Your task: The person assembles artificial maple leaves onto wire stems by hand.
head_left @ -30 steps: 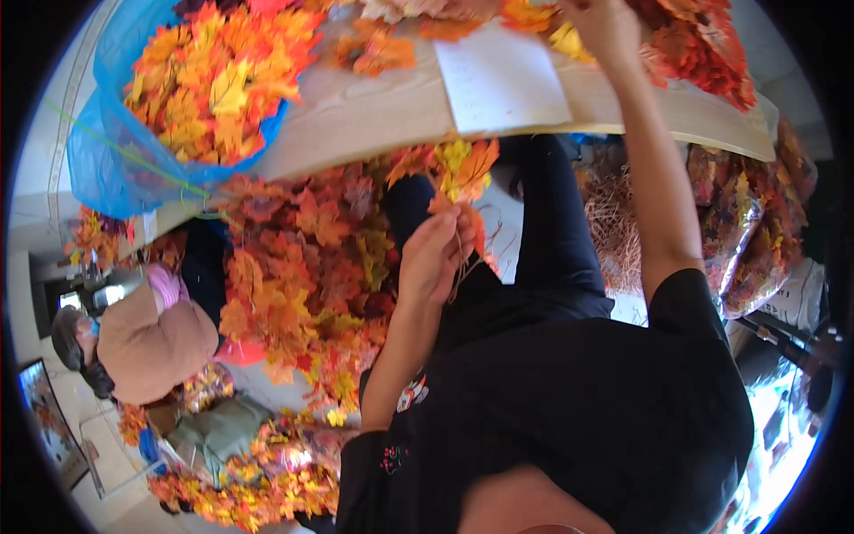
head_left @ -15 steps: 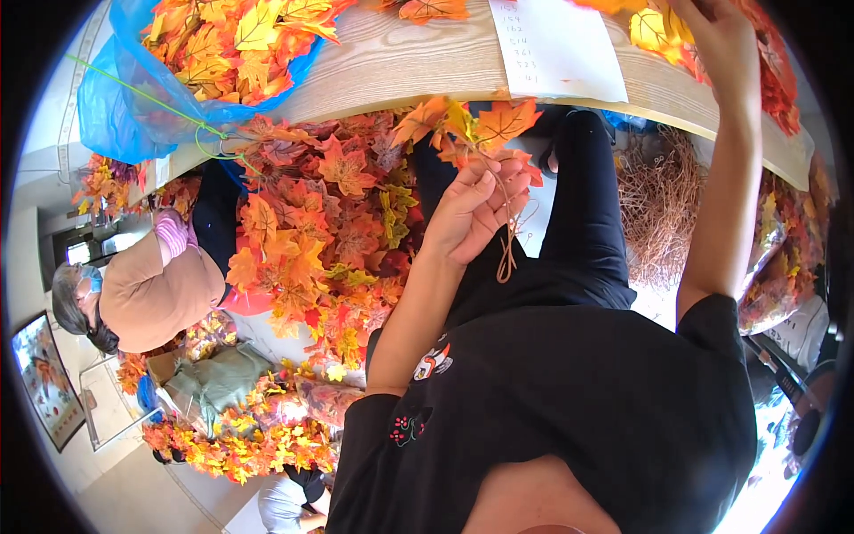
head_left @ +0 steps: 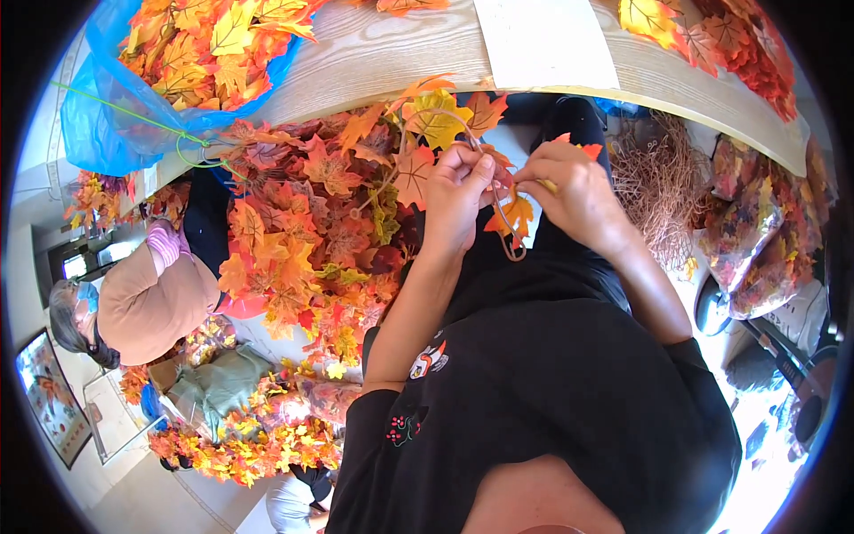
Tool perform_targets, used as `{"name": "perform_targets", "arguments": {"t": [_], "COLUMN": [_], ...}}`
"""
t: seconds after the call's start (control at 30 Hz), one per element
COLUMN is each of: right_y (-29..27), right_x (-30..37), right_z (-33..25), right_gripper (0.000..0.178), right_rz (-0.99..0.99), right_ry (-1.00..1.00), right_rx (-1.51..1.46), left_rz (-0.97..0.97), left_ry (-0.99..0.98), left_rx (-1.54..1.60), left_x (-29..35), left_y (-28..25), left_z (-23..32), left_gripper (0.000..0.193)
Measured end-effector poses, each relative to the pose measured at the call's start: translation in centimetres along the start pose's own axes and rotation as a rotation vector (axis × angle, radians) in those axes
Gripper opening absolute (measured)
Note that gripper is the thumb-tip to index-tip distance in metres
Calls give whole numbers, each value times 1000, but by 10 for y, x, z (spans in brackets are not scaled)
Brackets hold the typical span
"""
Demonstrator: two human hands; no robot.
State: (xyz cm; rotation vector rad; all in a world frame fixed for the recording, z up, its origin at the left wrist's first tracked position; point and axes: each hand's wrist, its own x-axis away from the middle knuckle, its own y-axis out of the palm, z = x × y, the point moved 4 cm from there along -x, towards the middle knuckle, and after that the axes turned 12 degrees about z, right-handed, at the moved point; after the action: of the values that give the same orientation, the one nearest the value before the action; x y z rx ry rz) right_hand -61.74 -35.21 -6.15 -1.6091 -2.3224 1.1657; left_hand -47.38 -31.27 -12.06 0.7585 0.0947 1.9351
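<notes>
Over my lap, my left hand pinches a thin brown artificial vine, which curves above the fingers and hangs in a loop below them. Orange and yellow artificial maple leaves fan out around that hand. Closed close beside it, my right hand has its fingertips at the vine. Bits of red and yellow artificial maple leaf show around its fingers; the exact point of its grip is hidden. An orange leaf hangs below the two hands.
Ahead lies a wooden table with a paper sheet and red leaves. A blue bag of leaves stands left, above a leaf heap. Brown stems pile up at right. Another person sits at far left.
My right hand has come down from the leaves on the table to my left hand, with leaf bits at its fingers. The vine has turned, and its curve now rises above my left hand.
</notes>
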Motion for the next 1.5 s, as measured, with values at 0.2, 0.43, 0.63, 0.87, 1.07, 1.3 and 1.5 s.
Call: {"name": "perform_targets", "arguments": {"t": [0.2, 0.43, 0.63, 0.87, 1.07, 1.3, 1.5], "right_y": [29, 36, 32, 32, 32, 31, 32], "right_x": [11, 13, 11, 11, 11, 10, 13], "right_z": [13, 14, 10, 7, 7, 6, 5], "right_gripper": [7, 6, 6, 7, 7, 6, 5], "right_rz": [121, 191, 209, 234, 240, 282, 340], "right_ry": [166, 234, 204, 170, 140, 147, 172], "right_rx": [-201, -248, -147, -86, -35, -38, -36], "left_rz": [70, 126, 134, 162, 144, 147, 108], "left_ry": [60, 8, 62, 82, 59, 78, 183], "left_rx": [-106, -35, -36, -12, 9, 12, 26], "left_x": [3, 2, 0, 0, 0, -1, -1], "left_y": [3, 2, 3, 5, 3, 6, 9], "left_z": [3, 2, -1, -2, -4, -4, -6], "left_gripper": [11, 10, 8, 12, 8, 12, 11]}}
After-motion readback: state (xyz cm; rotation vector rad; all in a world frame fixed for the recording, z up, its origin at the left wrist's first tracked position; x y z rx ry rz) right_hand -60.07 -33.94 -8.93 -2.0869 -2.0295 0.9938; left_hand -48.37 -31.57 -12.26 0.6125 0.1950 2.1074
